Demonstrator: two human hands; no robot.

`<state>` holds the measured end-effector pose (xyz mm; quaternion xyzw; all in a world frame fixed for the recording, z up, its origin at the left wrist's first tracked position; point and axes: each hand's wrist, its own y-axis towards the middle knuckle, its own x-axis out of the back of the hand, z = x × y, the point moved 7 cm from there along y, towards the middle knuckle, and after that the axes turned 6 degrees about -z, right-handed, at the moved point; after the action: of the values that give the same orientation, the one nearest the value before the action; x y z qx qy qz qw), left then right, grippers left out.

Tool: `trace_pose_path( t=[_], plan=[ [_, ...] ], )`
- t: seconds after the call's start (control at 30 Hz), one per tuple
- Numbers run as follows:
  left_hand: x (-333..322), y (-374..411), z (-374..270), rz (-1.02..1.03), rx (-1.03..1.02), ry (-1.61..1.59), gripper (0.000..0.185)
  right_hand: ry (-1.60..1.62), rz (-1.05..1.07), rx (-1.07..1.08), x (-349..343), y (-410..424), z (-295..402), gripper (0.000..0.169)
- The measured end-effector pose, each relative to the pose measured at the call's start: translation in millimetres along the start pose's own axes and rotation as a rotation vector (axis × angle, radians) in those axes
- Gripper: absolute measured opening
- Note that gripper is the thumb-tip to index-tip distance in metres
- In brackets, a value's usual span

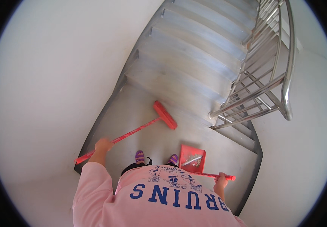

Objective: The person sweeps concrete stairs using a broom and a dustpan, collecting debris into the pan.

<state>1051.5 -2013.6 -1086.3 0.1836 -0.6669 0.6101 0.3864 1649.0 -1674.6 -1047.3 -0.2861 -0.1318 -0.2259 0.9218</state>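
My left hand (104, 144) is closed around the red patterned handle of a broom (137, 130). The broom's red bristled head (165, 115) is over the landing floor, near the foot of a stair flight; whether it touches the floor is hard to tell. At the right, my right hand (220, 181) grips the red handle of a dustpan (184, 151) close to its end. Grey debris (194, 162) and a pale, stick-like piece lie in the pan. The middle of the dustpan's handle is partly hidden by my pink shirt.
A grey stair flight (180, 68) rises ahead, with a stainless steel railing (287, 82) on its right. More steps (234, 132) show beyond the railing's end post. White walls with a dark skirting (101, 119) border the landing (129, 99). My feet wear purple sandals (139, 156).
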Motion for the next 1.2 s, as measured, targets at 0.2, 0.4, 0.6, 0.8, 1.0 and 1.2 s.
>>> trace_pose_path(
  t=[0.2,0.4,0.6,0.8,1.0,1.2],
  plan=[
    [-67,-23,113,0.093,0.228,-0.139,0.041,0.001,0.212,0.024,-70,-11,14,0.013],
    [-142,-128,200,0.187,0.492,-0.353,0.049,-0.075,0.38,0.055,-126,-25,39,0.015],
    [-164,-257,230,0.156,0.703,-0.387,0.046,-0.149,0.47,0.057,-157,-23,40,0.017],
    [-112,-291,213,0.047,0.731,-0.278,0.049,-0.209,0.499,0.051,-179,-12,33,0.017],
    [-45,-194,183,-0.057,0.511,-0.264,0.049,-0.223,0.439,0.016,-169,-23,41,0.018],
    [53,11,105,-0.189,0.199,-0.156,0.049,-0.087,0.32,-0.006,-154,-46,50,0.016]
  ],
)
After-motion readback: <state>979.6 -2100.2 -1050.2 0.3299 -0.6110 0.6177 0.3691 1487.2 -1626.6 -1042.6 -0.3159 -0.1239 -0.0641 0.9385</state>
